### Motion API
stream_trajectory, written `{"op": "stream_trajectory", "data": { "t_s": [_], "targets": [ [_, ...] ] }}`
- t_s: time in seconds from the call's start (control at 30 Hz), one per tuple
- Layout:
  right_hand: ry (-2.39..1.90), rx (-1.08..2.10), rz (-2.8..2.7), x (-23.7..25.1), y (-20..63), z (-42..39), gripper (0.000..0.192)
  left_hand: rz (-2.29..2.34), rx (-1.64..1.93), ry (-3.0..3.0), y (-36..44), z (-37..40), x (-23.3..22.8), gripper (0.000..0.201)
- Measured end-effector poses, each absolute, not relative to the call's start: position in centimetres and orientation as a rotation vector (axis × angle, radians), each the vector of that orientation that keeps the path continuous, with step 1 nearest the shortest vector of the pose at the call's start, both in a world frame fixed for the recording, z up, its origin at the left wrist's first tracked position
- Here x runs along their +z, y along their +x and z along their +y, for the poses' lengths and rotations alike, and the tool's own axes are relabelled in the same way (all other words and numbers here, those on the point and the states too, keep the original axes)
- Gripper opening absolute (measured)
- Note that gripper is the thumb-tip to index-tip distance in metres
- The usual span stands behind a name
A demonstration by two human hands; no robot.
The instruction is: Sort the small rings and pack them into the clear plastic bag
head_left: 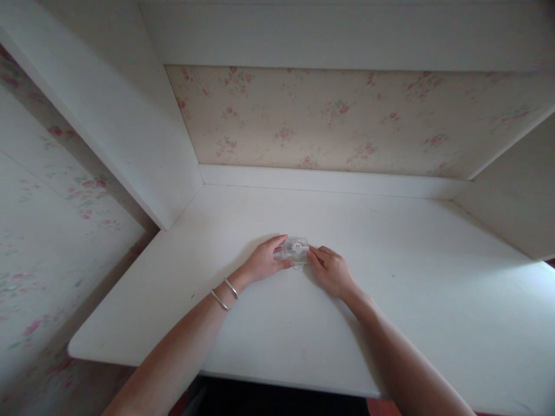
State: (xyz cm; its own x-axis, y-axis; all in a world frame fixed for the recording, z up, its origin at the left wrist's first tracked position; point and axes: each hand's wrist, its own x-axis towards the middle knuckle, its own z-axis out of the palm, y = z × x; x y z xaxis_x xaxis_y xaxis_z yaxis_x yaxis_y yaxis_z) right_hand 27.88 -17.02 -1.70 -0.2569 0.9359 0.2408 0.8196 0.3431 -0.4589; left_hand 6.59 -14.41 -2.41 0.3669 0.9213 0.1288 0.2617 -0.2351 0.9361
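Centrally, a white desk top (390, 300) fills the view, and every position below is given relative to it. Its near edge runs across the bottom of the view, ending at the left in a rounded corner; beyond that corner a wall with faded floral wallpaper (52, 231) drops away. Along its far edge stands a low white back rail (329, 180), and above the rail a panel with a pink flower print (347, 121) closes the recess. A white side panel (117, 104) rises from the left rear of the desk top, a second white panel (515, 196) from the right rear, and a white shelf underside (347, 32) spans overhead. Bare surface extends widely to the right of the hands, towards the back rail, and towards the near edge; a narrower bare strip lies to the left.

A small clear plastic case (295, 251) lies on the desk top, roughly midway between its left and right sides and nearer the back rail than the near edge. It is transparent, flat and roughly rectangular, with a pale round part showing at its middle; finer detail is too small to tell. No writing or label can be read on it.

The left hand (262, 261) grips the case's left end between thumb and curled fingers; two thin metal bangles (225, 293) circle that wrist. The right hand (332, 270) pinches the case's right end with its fingertips, remaining fingers bent.
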Motion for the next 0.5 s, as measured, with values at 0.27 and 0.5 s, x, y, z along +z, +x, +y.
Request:
{"op": "stream_trajectory", "data": {
  "t_s": [0.27,0.5],
  "targets": [
    [-1.574,0.343,-2.118,-1.60,27.90,-17.00,0.042,1.095,0.905,1.767,6.70,-14.60,-2.46,0.076],
    [-1.592,0.324,-2.113,-1.46,27.86,-17.12,0.041,1.082,0.936,1.824,6.85,-14.59,-2.52,0.075]
  ]
}}
